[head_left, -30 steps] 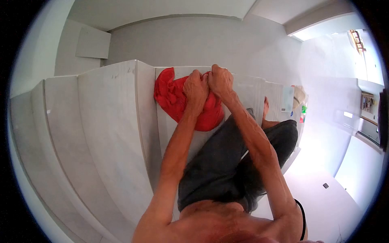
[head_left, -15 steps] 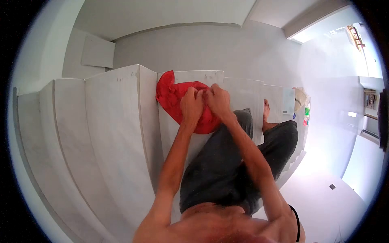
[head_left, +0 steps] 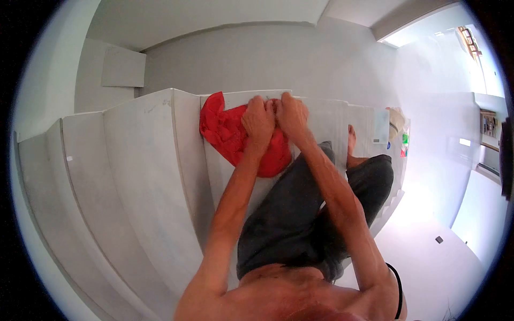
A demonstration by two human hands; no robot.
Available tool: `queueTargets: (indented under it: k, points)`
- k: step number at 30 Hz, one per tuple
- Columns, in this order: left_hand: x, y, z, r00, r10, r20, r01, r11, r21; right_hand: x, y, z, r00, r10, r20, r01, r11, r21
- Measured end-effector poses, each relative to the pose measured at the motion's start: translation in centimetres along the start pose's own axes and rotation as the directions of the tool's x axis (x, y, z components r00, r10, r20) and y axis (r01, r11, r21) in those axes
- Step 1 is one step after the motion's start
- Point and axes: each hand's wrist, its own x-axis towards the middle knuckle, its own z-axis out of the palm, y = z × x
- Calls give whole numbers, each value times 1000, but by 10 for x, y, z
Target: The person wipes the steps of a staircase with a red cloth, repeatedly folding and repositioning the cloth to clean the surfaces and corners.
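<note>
A crumpled red cloth [head_left: 226,124] lies on a pale stair step, partly against the riser at its left and reaching down beside my dark trousers. My left hand [head_left: 258,122] is closed with its fingers pinched on the upper part of the cloth. Close beside it, my right hand [head_left: 292,115] is also closed on the cloth's upper edge. The two hands nearly touch at the fingertips, and what lies between them is mostly hidden by the fingers.
Pale steps [head_left: 142,134] run down the left side. My legs in dark trousers [head_left: 284,219] rest on the stairs, with a bare foot [head_left: 351,140] to the right. Farther right are a light box [head_left: 381,127], a beige item [head_left: 396,123] and a small green packet [head_left: 405,139].
Both hands have moved slightly up toward the far edge of the step, drawing the top of the red cloth with them. The view has shifted a little.
</note>
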Motion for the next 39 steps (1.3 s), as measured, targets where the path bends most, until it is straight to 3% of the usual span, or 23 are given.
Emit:
queueTargets:
  k: [2,6,9,11,13,17,20,23,26,29,30,33,35,39]
  points:
    - [14,5,-3,999,-25,45,25,1000,8,18,-16,-20,991,32,126,-29,999,-28]
    - [18,1,-4,999,26,45,-27,999,20,18,-18,-13,998,18,52,-17,1000,-24]
    - [-19,-4,-13,987,-27,158,37,997,-64,-14,0,5,999,26,-31,-27,1000,-15]
    - [-11,3,-16,995,-22,99,31,995,-90,-16,-15,-4,994,102,-48,-101,995,28]
    - [-3,6,-5,996,-75,49,77,996,-48,3,-12,-6,998,48,-41,-46,998,39]
    - [10,5,-1,1000,8,7,-8,1000,-29,10,-4,-6,999,4,-37,-5,1000,-24]
    - [-17,4,-12,995,-33,99,33,999,-4,-24,-4,-7,997,48,53,-46,998,-50]
    - [-12,3,-9,998,-54,38,53,998,18,-16,-13,-13,999,-41,-15,41,999,-2]
    - [16,3,-1,999,31,-40,-32,999,-21,20,-16,-16,986,79,145,-65,993,-100]
    - [-7,0,-7,997,-35,62,37,999,-36,-11,-27,-32,974,28,226,18,980,-200]
    - [-13,1,-11,999,-24,39,26,998,-56,-18,-28,-30,965,128,228,-96,985,-146]
    - [-11,-3,-8,1000,7,-18,-9,996,-87,-5,-22,-19,994,74,84,-70,996,-50]
    - [10,3,-4,999,9,-52,-12,998,-67,9,-19,-15,992,72,99,-66,996,-65]
    - [-3,1,-9,998,-40,53,40,999,4,-10,-3,4,998,-7,59,13,994,-107]
